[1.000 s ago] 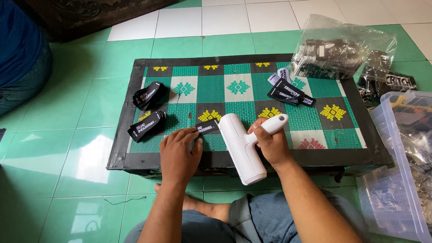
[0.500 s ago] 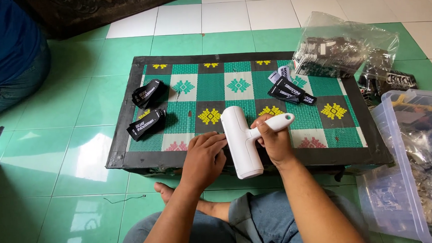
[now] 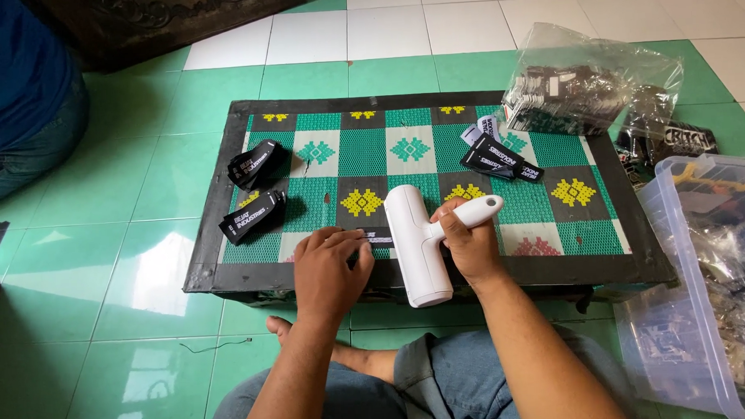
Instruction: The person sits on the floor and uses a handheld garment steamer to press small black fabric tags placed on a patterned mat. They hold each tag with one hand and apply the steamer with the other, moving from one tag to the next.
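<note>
White roller [image 3: 416, 245] gripped by right hand [image 3: 468, 245]; left hand [image 3: 332, 272] flat on black label [image 3: 377, 237].

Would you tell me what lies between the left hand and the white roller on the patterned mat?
In the head view, a flat black label strip lies between the left hand and the white plastic roller, partly under the fingers.

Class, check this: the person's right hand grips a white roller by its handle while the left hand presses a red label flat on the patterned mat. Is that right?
One detail is wrong: the label under the left hand is black, not red. The head view shows it. The right hand does grip the white roller by its handle, on the patterned mat.
</note>
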